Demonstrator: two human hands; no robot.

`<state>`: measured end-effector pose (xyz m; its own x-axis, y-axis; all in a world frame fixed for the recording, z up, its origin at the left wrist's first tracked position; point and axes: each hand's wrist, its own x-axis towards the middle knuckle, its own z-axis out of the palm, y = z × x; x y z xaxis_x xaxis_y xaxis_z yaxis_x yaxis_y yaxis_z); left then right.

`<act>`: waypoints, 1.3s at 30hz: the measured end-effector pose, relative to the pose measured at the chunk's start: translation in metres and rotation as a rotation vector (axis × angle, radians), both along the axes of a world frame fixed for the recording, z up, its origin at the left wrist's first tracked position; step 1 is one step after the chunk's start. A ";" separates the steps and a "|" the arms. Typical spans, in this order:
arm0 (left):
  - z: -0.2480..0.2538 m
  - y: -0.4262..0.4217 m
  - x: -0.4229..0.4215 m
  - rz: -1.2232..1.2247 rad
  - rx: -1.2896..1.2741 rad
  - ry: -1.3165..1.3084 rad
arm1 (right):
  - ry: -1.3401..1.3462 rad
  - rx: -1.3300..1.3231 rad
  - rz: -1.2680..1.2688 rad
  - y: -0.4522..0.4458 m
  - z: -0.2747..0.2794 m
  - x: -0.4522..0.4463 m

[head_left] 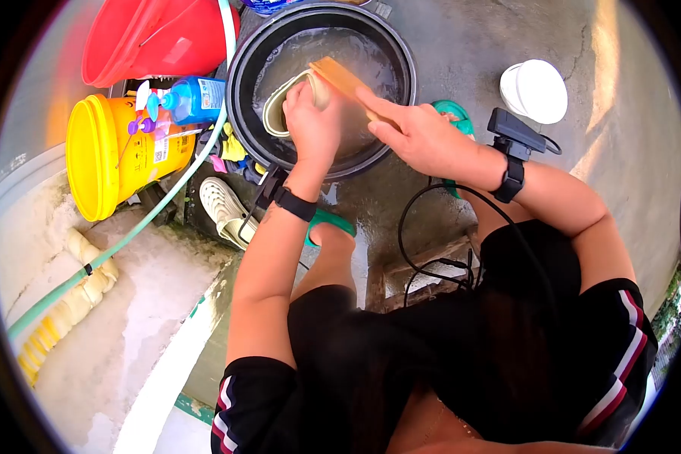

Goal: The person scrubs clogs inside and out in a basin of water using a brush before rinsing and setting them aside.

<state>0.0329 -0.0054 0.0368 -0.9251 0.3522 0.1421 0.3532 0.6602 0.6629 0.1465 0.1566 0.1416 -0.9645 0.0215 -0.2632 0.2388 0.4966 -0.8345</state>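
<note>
Over a black basin (244, 113) of cloudy water, my left hand (310, 125) grips a cream clog (276, 113), its opening turned up. The fingers are partly inside the shoe. My right hand (424, 136) is closed round the handle of a wooden brush (339, 78). The brush head touches or lies right beside the rim of the clog; its bristles are hidden from above. A matching cream clog (223, 208) with holes rests on the ground, left of my left wrist.
A red bucket (121, 45), a yellow bucket (94, 159) and a blue bottle (197, 100) stand on the left. A green hose (166, 189) runs past the basin. White bucket (536, 91) sits at the right. Black cables (412, 208) hang by my knees.
</note>
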 end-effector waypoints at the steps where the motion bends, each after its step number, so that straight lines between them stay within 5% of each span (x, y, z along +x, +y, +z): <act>1: 0.008 0.000 0.007 -0.045 -0.003 0.004 | -0.007 0.013 -0.011 0.001 -0.003 0.001; 4: -0.011 -0.001 0.017 -0.051 0.001 0.081 | 0.120 0.085 0.009 0.001 -0.046 -0.031; 9: 0.012 -0.017 0.003 0.004 0.062 -0.022 | -0.085 -0.069 0.041 0.001 0.009 -0.023; 12: 0.021 -0.026 0.014 -0.014 0.080 -0.065 | 0.051 -0.115 0.024 -0.003 -0.011 -0.001; 14: 0.017 -0.028 0.027 -0.056 0.082 -0.068 | -0.337 -0.161 0.019 0.004 -0.007 -0.032; 18: 0.025 -0.037 0.030 -0.059 0.046 -0.067 | -0.175 0.057 0.094 0.011 -0.113 -0.079; 21: 0.029 -0.047 0.027 0.052 -0.172 -0.407 | -0.346 0.036 0.114 0.010 -0.143 -0.088; 26: 0.038 -0.032 0.039 0.026 -0.161 -0.575 | -0.333 -0.217 0.005 0.014 -0.044 -0.034; 27: 0.030 -0.032 0.042 0.054 0.100 -0.604 | -0.341 -0.263 0.018 0.016 -0.024 -0.022; 30: 0.007 -0.034 0.043 0.056 0.241 -0.457 | -0.366 -0.268 0.102 0.012 0.020 0.011; 31: 0.005 -0.034 0.043 0.057 0.177 -0.444 | -0.038 -0.140 0.137 0.004 -0.001 0.016; 35: -0.009 -0.030 0.048 0.001 0.018 -0.370 | -0.029 0.023 0.201 -0.004 -0.054 -0.028; 39: 0.006 -0.027 0.036 0.019 0.011 -0.400 | -0.058 -0.057 0.215 -0.002 -0.021 -0.013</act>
